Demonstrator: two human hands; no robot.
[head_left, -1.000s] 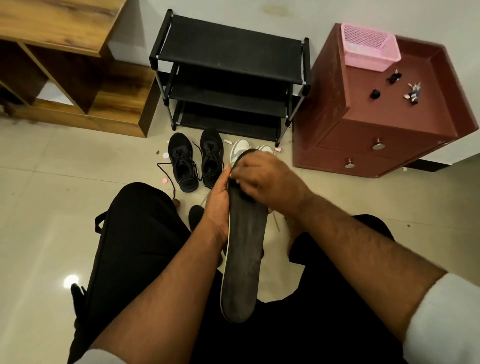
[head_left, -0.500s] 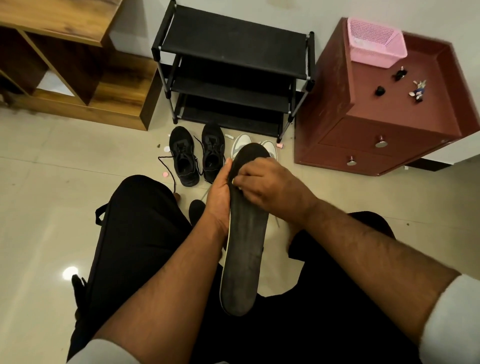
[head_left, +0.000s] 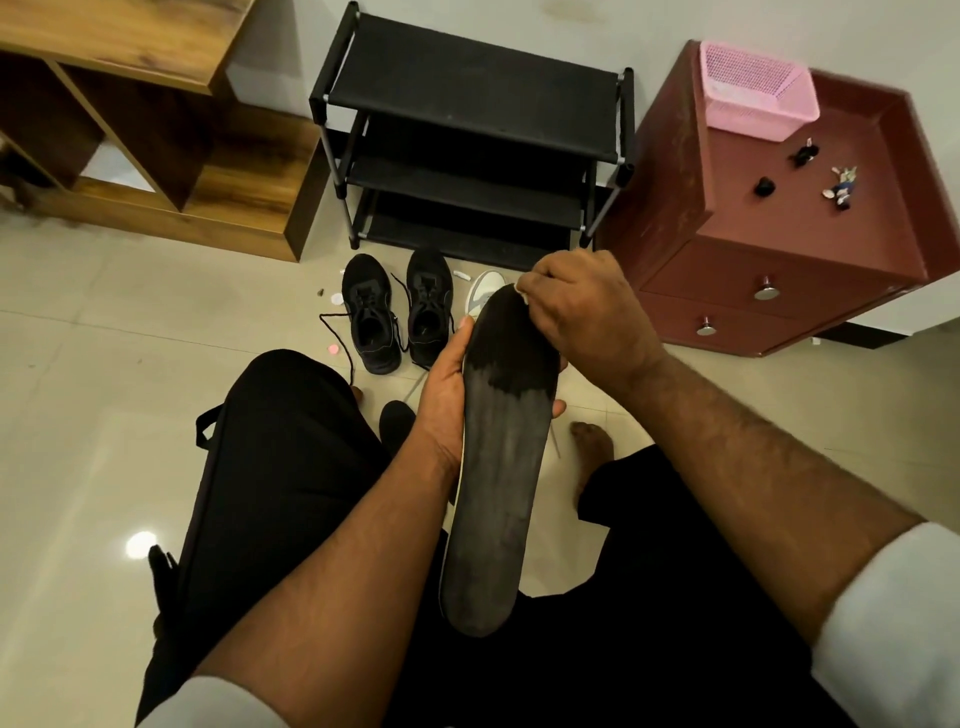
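Observation:
A long black insole (head_left: 493, 493) stands on end between my knees, toe end up. My left hand (head_left: 444, 387) grips its left edge near the upper third, fingertips showing round the right edge. My right hand (head_left: 582, 312) sits at the toe end, fingers curled and pinching a small white pad (head_left: 521, 295) against the insole. The insole's top third looks darker than the greyer lower part. Behind it, a pair of black sneakers (head_left: 371, 322) with loose laces stands on the floor, and a white shoe (head_left: 484, 291) is partly hidden by the insole.
A black three-tier shoe rack (head_left: 467, 93) stands against the wall. To its right is a red-brown drawer cabinet (head_left: 779, 244) with a pink basket (head_left: 753, 88) and small items on top, to its left a wooden shelf unit (head_left: 156, 130). Small scraps lie on the tiled floor.
My right hand has slid up the insole from its upper middle to the toe tip. A darker patch now shows on the top third. My left hand keeps its grip.

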